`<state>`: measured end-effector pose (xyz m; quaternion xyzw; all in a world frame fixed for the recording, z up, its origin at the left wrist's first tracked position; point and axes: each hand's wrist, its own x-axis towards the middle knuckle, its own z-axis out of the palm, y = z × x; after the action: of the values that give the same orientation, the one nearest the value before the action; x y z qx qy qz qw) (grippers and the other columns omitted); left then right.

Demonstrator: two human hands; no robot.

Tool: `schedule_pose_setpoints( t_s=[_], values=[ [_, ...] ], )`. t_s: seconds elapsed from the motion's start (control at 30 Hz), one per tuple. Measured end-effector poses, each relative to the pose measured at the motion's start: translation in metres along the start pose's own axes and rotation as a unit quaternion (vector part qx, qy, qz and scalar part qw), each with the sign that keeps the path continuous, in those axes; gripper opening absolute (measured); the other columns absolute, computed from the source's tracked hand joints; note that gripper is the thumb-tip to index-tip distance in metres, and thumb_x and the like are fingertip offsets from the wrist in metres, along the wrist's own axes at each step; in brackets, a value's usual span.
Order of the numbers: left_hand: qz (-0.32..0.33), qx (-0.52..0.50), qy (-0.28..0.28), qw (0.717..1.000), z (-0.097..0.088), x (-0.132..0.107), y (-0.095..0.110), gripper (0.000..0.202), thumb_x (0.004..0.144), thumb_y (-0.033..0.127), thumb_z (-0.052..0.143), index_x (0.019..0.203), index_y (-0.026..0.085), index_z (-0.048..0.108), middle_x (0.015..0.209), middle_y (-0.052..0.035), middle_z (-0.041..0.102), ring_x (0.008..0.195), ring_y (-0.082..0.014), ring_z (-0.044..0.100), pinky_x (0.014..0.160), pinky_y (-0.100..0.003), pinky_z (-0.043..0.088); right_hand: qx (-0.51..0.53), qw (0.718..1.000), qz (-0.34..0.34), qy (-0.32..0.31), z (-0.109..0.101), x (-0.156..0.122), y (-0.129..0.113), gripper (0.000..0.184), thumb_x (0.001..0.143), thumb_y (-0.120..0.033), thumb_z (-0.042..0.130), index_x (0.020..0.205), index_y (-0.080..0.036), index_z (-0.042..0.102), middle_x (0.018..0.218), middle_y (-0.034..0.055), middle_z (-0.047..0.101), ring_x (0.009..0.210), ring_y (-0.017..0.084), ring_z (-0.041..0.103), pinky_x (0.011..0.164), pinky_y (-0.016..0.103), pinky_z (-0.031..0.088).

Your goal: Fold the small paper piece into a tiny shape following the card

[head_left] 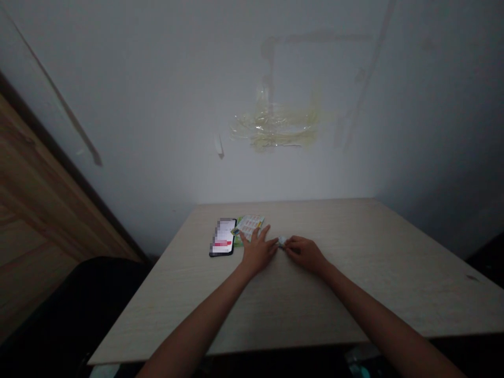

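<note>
My left hand (258,254) lies low over the table with its fingers spread. Its fingertips reach the lower edge of a green and white printed sheet (251,224), and its thumb side touches a small pale piece (281,241). The fingers of my right hand (306,254) are pinched together on the other side of that piece. What the piece is, I cannot make out; it is tiny and partly covered by fingers. Left of the printed sheet lies a phone (223,241) with its screen lit, touching or nearly touching the sheet.
The pale wooden table (354,294) has its back edge against a white wall (157,105). Shiny peeling tape (275,128) clings to the wall. A dark chair-like shape (79,304) stands at the left, by a wooden panel (47,199).
</note>
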<state>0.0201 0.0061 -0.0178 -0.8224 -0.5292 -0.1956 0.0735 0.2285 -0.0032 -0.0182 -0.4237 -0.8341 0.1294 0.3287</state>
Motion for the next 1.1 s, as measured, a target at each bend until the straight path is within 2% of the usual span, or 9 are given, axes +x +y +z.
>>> schedule_pose_setpoints(
  t_s=[0.17, 0.3, 0.43, 0.53, 0.67, 0.8, 1.1],
  values=[
    [-0.048, -0.022, -0.006, 0.999, 0.004, 0.004, 0.002, 0.029, 0.090, 0.053, 0.050, 0.111, 0.045, 0.068, 0.150, 0.0012, 0.040, 0.137, -0.0373, 0.031, 0.099, -0.082, 0.000, 0.064, 0.998, 0.006, 0.001, 0.000, 0.001, 0.003, 0.021, 0.089, -0.023, 0.054, 0.097, -0.024, 0.074, 0.100, 0.0034, 0.073, 0.091, 0.016, 0.068, 0.088, 0.029, 0.051],
    [-0.087, -0.038, -0.016, 0.995, 0.004, 0.006, 0.008, 0.034, 0.084, 0.062, 0.054, 0.106, 0.043, 0.070, 0.150, 0.0020, 0.041, 0.137, -0.0385, 0.030, 0.100, -0.081, 0.000, 0.079, 0.997, 0.017, 0.007, 0.000, 0.003, 0.008, 0.022, 0.090, -0.025, 0.054, 0.096, -0.023, 0.074, 0.100, 0.0043, 0.073, 0.092, 0.017, 0.068, 0.089, 0.031, 0.051],
    [-0.093, -0.029, -0.015, 0.995, 0.001, 0.005, 0.014, 0.037, 0.083, 0.065, 0.052, 0.104, 0.042, 0.070, 0.150, 0.0034, 0.041, 0.139, -0.0381, 0.026, 0.102, -0.080, -0.002, 0.086, 0.996, 0.021, 0.018, 0.004, 0.004, 0.014, 0.022, 0.090, -0.025, 0.054, 0.097, -0.023, 0.075, 0.101, 0.0051, 0.072, 0.094, 0.017, 0.067, 0.091, 0.033, 0.051],
    [-0.098, -0.024, -0.022, 0.995, -0.002, 0.005, 0.015, 0.036, 0.082, 0.065, 0.054, 0.106, 0.043, 0.070, 0.151, 0.0039, 0.039, 0.139, -0.0376, 0.025, 0.103, -0.078, 0.000, 0.041, 0.998, 0.027, 0.044, 0.008, 0.004, 0.020, 0.023, 0.089, -0.023, 0.054, 0.099, -0.023, 0.074, 0.107, 0.0073, 0.070, 0.101, 0.019, 0.063, 0.094, 0.036, 0.049],
    [-0.112, -0.028, -0.026, 0.993, -0.001, 0.004, 0.016, 0.036, 0.081, 0.064, 0.056, 0.108, 0.044, 0.069, 0.151, 0.0032, 0.039, 0.140, -0.0376, 0.024, 0.104, -0.077, -0.001, -0.031, 0.996, 0.035, 0.074, 0.010, 0.004, 0.024, 0.019, 0.087, -0.022, 0.057, 0.091, -0.020, 0.076, 0.103, 0.0094, 0.069, 0.100, 0.021, 0.060, 0.092, 0.037, 0.048],
    [-0.113, -0.030, -0.014, 0.993, 0.002, 0.003, 0.016, 0.036, 0.082, 0.063, 0.055, 0.108, 0.043, 0.069, 0.150, 0.0019, 0.041, 0.140, -0.0372, 0.023, 0.104, -0.076, -0.004, -0.068, 0.995, 0.019, 0.072, 0.009, 0.003, 0.025, 0.018, 0.087, -0.022, 0.057, 0.091, -0.019, 0.075, 0.102, 0.0090, 0.068, 0.097, 0.020, 0.059, 0.090, 0.034, 0.049],
    [-0.109, -0.033, -0.014, 0.993, 0.003, 0.003, 0.017, 0.035, 0.083, 0.061, 0.054, 0.109, 0.043, 0.069, 0.150, 0.0015, 0.040, 0.140, -0.0385, 0.024, 0.103, -0.078, 0.001, -0.163, 0.986, -0.006, 0.019, 0.000, 0.004, 0.021, 0.021, 0.092, -0.026, 0.054, 0.092, -0.020, 0.074, 0.094, 0.0078, 0.065, 0.092, 0.019, 0.058, 0.083, 0.032, 0.048]
  ],
)
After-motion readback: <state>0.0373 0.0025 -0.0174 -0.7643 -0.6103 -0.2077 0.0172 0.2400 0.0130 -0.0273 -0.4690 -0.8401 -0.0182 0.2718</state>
